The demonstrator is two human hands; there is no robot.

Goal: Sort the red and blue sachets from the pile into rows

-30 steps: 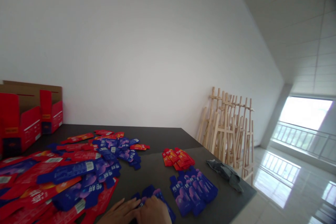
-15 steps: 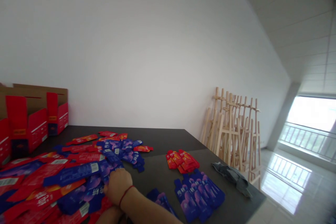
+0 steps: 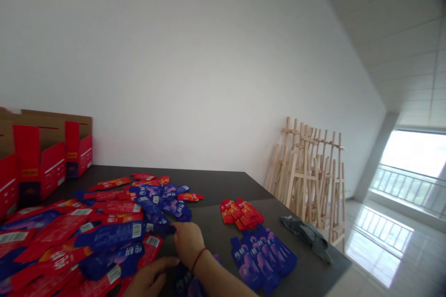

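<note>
My right hand (image 3: 188,243), with a red cord round the wrist, is closed at the right edge of the pile. Its fingers pinch the end of a flat blue packet (image 3: 160,228). Below it, my left hand (image 3: 151,279) has its thumb and fingers apart, with the fingertips near another blue packet (image 3: 183,280) that my right forearm partly covers. Left of both hands spreads a loose pile of red packets (image 3: 62,227) and blue packets (image 3: 108,234). On the right lie a fanned row of blue packets (image 3: 263,257) and a small group of orange-red packets (image 3: 241,212).
Red cardboard boxes (image 3: 52,167) with raised brown flaps stand at the back left of the dark table (image 3: 209,181). A grey cloth (image 3: 308,236) lies by the right edge. Wooden easels (image 3: 308,176) lean against the white wall beyond.
My right hand has moved right from the pile, with a blue packet at its fingers. My left hand, mostly hidden under the right arm before, now shows with its fingers apart.
</note>
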